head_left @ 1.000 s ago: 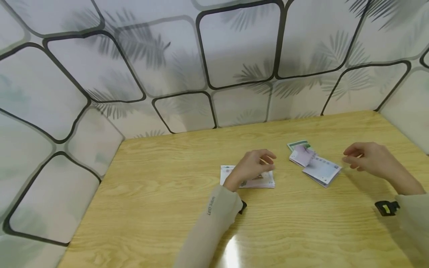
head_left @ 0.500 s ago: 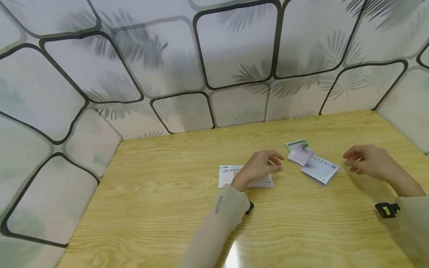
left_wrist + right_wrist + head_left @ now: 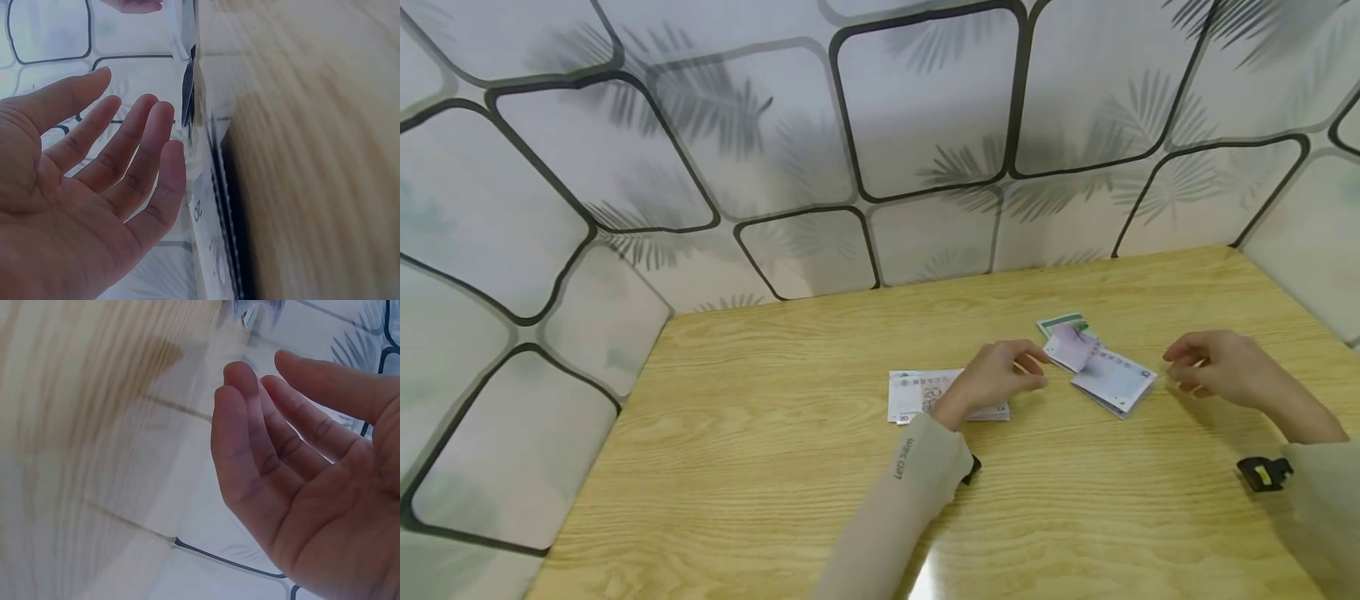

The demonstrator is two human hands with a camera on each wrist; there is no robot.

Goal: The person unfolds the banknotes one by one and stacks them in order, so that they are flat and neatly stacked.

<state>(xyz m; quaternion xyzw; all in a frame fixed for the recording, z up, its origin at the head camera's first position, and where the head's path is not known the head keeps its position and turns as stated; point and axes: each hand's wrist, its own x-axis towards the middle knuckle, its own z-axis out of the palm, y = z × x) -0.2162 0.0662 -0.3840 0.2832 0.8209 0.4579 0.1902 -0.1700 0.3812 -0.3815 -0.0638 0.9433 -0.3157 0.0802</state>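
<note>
Beneath the left hand [image 3: 992,377], loosely spread like the right hand [image 3: 1228,368], a banknote stack [image 3: 912,395] lies lengthwise side-to-side.

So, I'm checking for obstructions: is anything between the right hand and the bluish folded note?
Nothing visible: the head view shows only a gap over the tabletop between the right hand and the bluish folded note. The pinkish note lies on the side away from that hand.

A yellow-brown, wood-grained table [image 3: 737,467] is spreading across the scene. Along its far, left and right sides, a pale grey-white wall covering [image 3: 932,100] is rising, with rounded black outlines [image 3: 1020,83] and feathery grey palm leaves [image 3: 715,108] patterning it. A bright white glare [image 3: 925,577] is shining on the near tabletop.
</note>
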